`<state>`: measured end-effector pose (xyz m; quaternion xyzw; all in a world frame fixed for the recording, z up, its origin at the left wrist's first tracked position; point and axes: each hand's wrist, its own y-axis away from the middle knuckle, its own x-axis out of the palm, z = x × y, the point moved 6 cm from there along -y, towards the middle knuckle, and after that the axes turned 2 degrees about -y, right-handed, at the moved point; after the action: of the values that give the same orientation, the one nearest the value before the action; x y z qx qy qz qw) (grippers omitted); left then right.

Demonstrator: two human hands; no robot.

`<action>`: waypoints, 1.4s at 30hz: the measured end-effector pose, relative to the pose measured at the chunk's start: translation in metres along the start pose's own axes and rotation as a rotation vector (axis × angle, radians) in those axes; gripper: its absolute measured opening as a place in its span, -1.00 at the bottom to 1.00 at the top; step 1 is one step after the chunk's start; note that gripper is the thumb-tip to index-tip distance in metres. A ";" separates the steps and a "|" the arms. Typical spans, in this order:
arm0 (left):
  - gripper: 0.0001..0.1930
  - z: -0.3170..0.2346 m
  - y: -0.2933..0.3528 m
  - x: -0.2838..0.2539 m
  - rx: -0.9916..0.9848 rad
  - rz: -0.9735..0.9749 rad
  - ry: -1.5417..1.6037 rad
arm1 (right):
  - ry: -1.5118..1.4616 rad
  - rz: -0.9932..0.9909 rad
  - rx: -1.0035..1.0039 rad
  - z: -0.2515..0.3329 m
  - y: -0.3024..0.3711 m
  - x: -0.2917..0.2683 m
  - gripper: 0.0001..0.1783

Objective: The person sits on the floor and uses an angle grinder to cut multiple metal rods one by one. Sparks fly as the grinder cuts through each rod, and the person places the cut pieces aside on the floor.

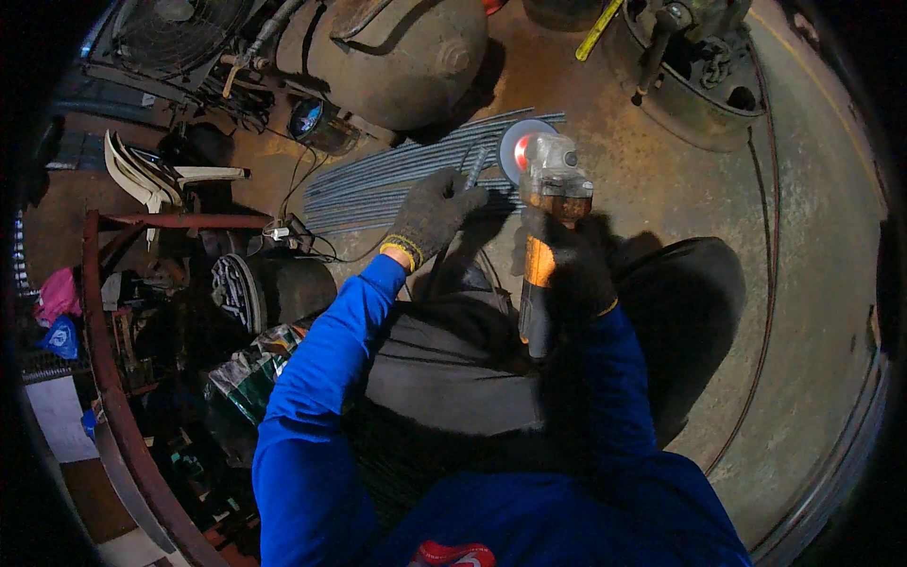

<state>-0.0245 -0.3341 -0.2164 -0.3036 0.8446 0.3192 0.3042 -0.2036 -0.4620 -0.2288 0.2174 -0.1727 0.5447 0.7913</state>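
My right hand, in a dark glove, is wrapped round the body of an angle grinder with an orange and black housing. Its pale round disc faces left, with a red-orange glow near its middle. To the left of the disc, my left hand, in a dark grey glove with a yellow cuff, is closed round a short metal rod. The rod's upper end stands out past my fingers, a small gap from the disc; its lower part is hidden. Beneath both hands lie several ribbed steel bars on the floor.
Beyond the bars rests a large rounded metal tank. A cut-open metal drum holding chain stands at the far right. A cable runs down the right side. To my left are a red metal frame and a small bucket.
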 end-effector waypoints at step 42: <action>-0.59 0.006 0.007 0.000 0.601 0.004 -0.170 | -0.228 -0.126 0.249 -0.012 -0.014 0.012 -0.57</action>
<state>-0.0276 -0.3256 -0.2181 -0.1706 0.8732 0.0801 0.4494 -0.1863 -0.4509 -0.2347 0.3844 -0.1785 0.4829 0.7663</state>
